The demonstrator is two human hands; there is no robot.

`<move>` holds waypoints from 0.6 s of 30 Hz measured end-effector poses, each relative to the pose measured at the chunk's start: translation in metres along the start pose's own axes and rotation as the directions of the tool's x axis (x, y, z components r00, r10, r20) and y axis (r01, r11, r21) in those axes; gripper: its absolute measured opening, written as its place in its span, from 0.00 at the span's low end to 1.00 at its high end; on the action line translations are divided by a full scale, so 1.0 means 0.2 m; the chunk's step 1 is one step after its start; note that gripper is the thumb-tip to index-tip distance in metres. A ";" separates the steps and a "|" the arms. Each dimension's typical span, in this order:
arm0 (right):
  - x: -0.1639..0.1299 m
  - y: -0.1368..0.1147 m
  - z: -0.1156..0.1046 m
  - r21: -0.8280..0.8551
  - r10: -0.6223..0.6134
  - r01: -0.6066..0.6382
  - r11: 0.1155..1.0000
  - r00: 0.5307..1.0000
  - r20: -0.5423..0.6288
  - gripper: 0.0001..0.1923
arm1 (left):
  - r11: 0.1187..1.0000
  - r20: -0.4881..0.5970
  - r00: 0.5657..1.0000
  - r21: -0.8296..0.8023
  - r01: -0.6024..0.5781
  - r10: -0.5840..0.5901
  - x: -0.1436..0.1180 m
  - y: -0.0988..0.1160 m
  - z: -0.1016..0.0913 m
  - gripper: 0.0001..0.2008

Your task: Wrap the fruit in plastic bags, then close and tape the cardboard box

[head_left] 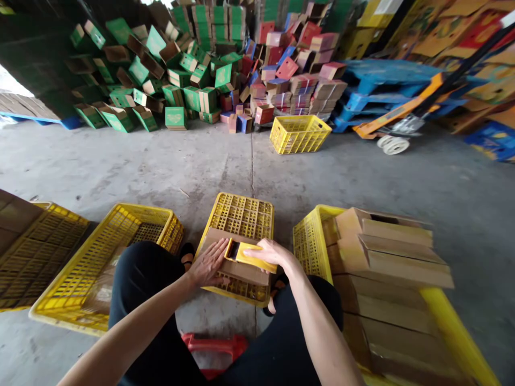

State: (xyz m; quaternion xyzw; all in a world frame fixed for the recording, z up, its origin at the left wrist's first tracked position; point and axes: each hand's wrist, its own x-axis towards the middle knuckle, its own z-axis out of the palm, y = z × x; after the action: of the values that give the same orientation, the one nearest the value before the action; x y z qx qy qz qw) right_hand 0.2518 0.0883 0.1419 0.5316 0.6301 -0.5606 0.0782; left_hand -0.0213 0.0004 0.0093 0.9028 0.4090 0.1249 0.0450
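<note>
Centrally, overturned yellow crate (244, 217) on the concrete floor (161, 166). On it, brown cardboard box blank (237, 266), yellow inner flap (254, 259) raised. Left hand (209, 262): fingers spread flat, pressing the cardboard left of the opening. Right hand (270, 251): fingers together over the flap's top edge.

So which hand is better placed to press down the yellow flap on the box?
Probably the right hand: it already rests on the yellow flap. The left hand lies flat on the box, holding it on the crate.
</note>
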 end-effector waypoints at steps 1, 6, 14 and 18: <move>-0.01 0.01 -0.01 -0.002 -0.002 0.002 1.000 1.000 -0.003 0.21 | 1.000 -0.002 1.000 0.002 -0.002 0.002 0.00 0.00 0.00 0.57; -0.04 0.07 -0.05 -0.025 0.000 0.000 1.000 1.000 -0.014 0.21 | 1.000 -0.004 1.000 0.003 0.007 -0.007 0.00 0.00 -0.01 0.58; -0.04 0.09 -0.04 -0.015 0.003 -0.003 1.000 0.999 -0.038 0.20 | 1.000 0.000 1.000 0.014 0.021 -0.021 0.01 0.03 0.01 0.57; -0.05 0.10 -0.03 -0.029 0.001 -0.003 1.000 0.999 -0.047 0.22 | 0.999 0.011 0.999 -0.014 -0.048 0.049 0.03 0.05 0.03 0.57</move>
State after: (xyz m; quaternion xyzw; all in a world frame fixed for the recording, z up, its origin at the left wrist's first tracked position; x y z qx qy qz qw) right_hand 0.2732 0.0837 0.1387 0.5440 0.6392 -0.5388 0.0716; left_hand -0.0076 -0.0012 0.0059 0.9128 0.3858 0.1237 0.0504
